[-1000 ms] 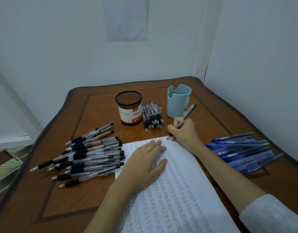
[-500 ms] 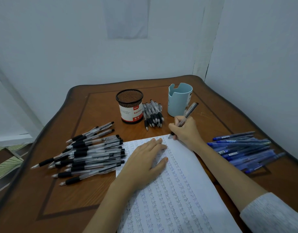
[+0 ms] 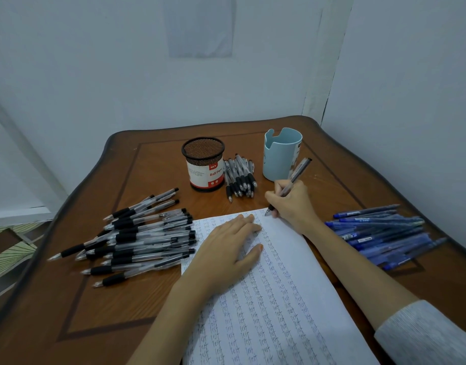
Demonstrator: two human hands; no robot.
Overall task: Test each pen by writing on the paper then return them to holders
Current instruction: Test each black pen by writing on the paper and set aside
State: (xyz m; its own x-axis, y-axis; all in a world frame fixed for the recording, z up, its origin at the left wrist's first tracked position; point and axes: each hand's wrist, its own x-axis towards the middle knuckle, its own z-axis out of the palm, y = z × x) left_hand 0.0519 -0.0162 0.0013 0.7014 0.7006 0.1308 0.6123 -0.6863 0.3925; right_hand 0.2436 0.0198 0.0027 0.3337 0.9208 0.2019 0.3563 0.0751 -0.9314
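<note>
While the right hand (image 3: pixel 292 204) grips a grey-barrelled pen (image 3: pixel 298 171) between thumb and curled fingers, the pen's tip rests on the far edge of the paper (image 3: pixel 303 254), near the top of the sheet. The barrel tilts up and away toward the light blue holder (image 3: pixel 280 154). Left hand (image 3: pixel 226 246): flat on the paper, fingers straight and close together, thumb spread, holding nothing, pressing the sheet down. Paper: lies at an angle on the wooden table (image 3: pixel 108 299), covered in columns of the handwritten word "test", with a strip along its right side unwritten. Black mesh holder (image 3: pixel 204 164): upright at the far side of the table, red and white label facing the camera, standing apart to the left of the blue holder. Small bunch of black-grip pens (image 3: pixel 239 177): lying flat between the two holders, just beside the mesh one. Large pile of clear black-grip pens (image 3: pixel 145 235): spread on the table left of the paper, the nearest ends reaching the paper's left edge. Pile of blue pens (image 3: pixel 379 233): lying on the table to the right of the right forearm. Grey sleeve (image 3: pixel 424 335): covers the right arm at the lower right corner.
</note>
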